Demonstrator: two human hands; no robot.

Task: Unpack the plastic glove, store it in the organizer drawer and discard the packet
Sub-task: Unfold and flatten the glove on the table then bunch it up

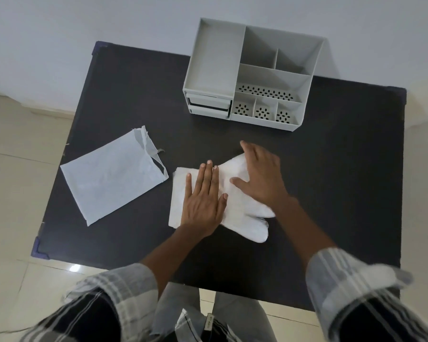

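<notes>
Left hand point(203, 201): flat, fingers spread, pressing the white plastic glove point(247, 218). Right hand point(260, 176): flat, likewise pressing it. Glove mid-table point(344, 169); torn packet point(109, 181) left; organizer point(252, 72) behind, drawers point(208, 104) closed.

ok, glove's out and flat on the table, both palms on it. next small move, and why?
Probably fold the plastic glove over on itself. It lies spread wide under the left hand and right hand, looking broader than the organizer's small shut drawers. The torn packet lies empty to the left and can wait.
</notes>
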